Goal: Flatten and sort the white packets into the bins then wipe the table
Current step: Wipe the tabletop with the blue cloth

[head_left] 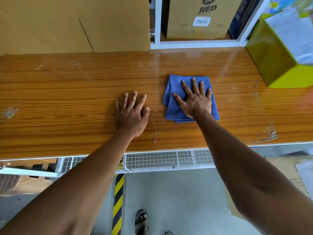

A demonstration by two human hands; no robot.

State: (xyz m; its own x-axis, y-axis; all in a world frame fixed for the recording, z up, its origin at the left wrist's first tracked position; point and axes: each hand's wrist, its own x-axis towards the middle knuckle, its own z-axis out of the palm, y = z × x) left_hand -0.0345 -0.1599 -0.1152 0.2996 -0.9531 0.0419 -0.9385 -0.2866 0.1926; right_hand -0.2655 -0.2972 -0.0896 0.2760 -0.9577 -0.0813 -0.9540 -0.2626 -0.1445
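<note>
The right hand (194,100) lies flat on a folded blue cloth (174,112), fingers straight and spread, pressing it onto the wooden surface (67,99); this grip is fully open, closed round nothing. The left hand (132,114) rests palm-down on the bare wood just beside the cloth, its grip open as well and holding nothing. No white packets lie on the surface, and a yellow-green bin (271,61) stands at the far right with pale contents that are too blurred to name, so the sorting looks finished and wiping is the step in hand. To do it well, the palm should keep even pressure so the cloth stays folded and slides as one pad, travelling in long overlapping strokes along the grain. The scuffed patches near the front right edge and the pale mark far to the left probably need extra passes. The left hand can brace the body while the right one reaches.
</note>
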